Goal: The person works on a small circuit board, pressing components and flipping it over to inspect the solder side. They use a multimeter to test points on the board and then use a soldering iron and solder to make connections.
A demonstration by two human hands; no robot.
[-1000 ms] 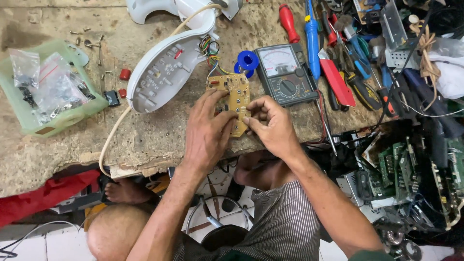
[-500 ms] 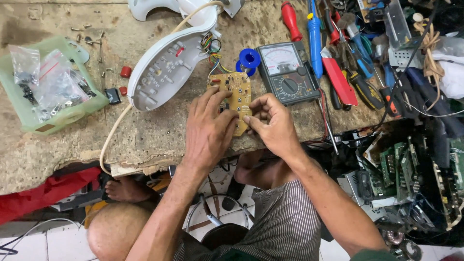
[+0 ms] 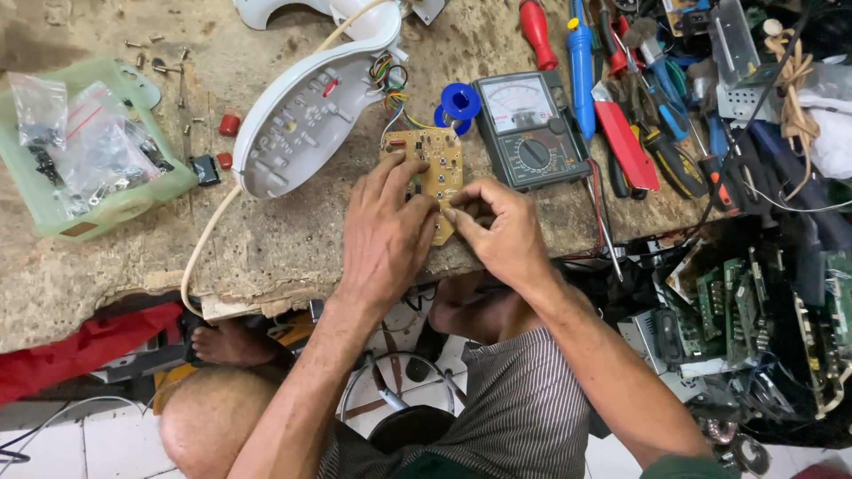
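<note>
Bare worktop (image 3: 293, 239) is lying open to the left of the hands, between the green tray (image 3: 53, 222) and the yellow board (image 3: 432, 168). The white shell (image 3: 306, 124) is blocking the way behind, the meter (image 3: 530, 129) and a pile of tools (image 3: 639, 133) are crowding the right.

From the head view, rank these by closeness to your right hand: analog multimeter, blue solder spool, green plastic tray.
From the right hand:
1. Analog multimeter, just above it on the bench.
2. Blue solder spool, up and slightly left, beyond the circuit board.
3. Green plastic tray, far left.
</note>
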